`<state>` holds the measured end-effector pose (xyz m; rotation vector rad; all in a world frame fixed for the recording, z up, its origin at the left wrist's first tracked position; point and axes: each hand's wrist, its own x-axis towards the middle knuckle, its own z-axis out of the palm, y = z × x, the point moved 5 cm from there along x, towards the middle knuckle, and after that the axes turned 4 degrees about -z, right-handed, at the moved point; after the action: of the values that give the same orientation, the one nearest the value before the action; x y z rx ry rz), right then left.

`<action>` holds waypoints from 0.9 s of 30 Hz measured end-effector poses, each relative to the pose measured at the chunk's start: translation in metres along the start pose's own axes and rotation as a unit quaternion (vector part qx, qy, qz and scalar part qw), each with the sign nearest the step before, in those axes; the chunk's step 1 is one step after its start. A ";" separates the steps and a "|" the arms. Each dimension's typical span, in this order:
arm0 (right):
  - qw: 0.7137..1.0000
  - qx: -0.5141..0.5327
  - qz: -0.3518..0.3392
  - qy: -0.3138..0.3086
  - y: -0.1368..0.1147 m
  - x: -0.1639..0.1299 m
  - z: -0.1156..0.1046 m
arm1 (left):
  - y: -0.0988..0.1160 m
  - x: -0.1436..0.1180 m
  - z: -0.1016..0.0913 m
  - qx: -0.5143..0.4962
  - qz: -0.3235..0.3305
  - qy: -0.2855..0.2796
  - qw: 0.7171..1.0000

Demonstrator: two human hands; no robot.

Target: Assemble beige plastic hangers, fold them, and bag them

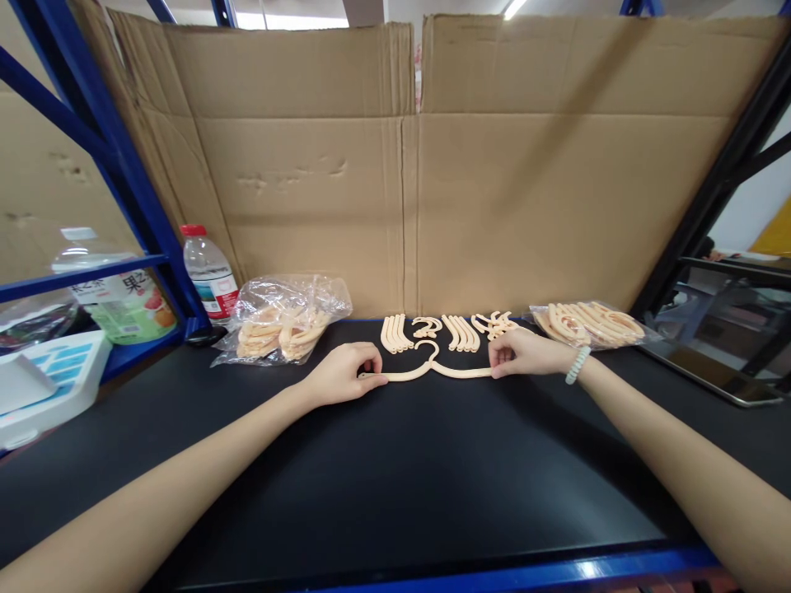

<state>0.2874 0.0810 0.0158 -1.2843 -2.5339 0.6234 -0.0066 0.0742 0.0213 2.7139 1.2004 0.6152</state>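
A cream hanger (432, 369) lies flat on the black table (395, 478), stretched between the two hands. The left hand (343, 375) is curled over its left end, fingertips pinching the tip against the table. The right hand (519, 352) pinches the right end between thumb and fingers; a beaded bracelet (578, 365) sits on that wrist. The hanger's hook rises at the middle, between the hands, pointing away from the person. Just behind it lie rows of loose hanger parts (445, 329). A clear bag (281, 321) of more parts sits behind the left hand, and another bag (587, 324) lies just beyond the right hand. A water bottle (208, 272) stands at far left against the cardboard (408, 165).
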 end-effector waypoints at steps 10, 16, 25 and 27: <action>1.000 -0.006 0.002 0.020 -0.002 0.001 -0.002 | -0.001 0.000 0.000 0.005 -0.009 0.025 1.000; 1.000 0.004 0.014 -0.022 0.005 -0.002 -0.001 | 0.001 0.000 0.002 -0.013 0.012 0.014 1.000; 0.999 0.003 0.026 -0.034 0.005 -0.002 0.001 | 0.002 -0.001 0.001 -0.061 0.018 -0.004 0.998; 0.999 0.002 0.030 -0.032 0.005 -0.002 0.001 | 0.000 -0.001 0.001 -0.082 0.008 -0.006 0.997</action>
<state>0.2922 0.0816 0.0125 -1.3645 -2.5524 0.6914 -0.0068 0.0741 0.0197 2.5894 1.0765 0.6658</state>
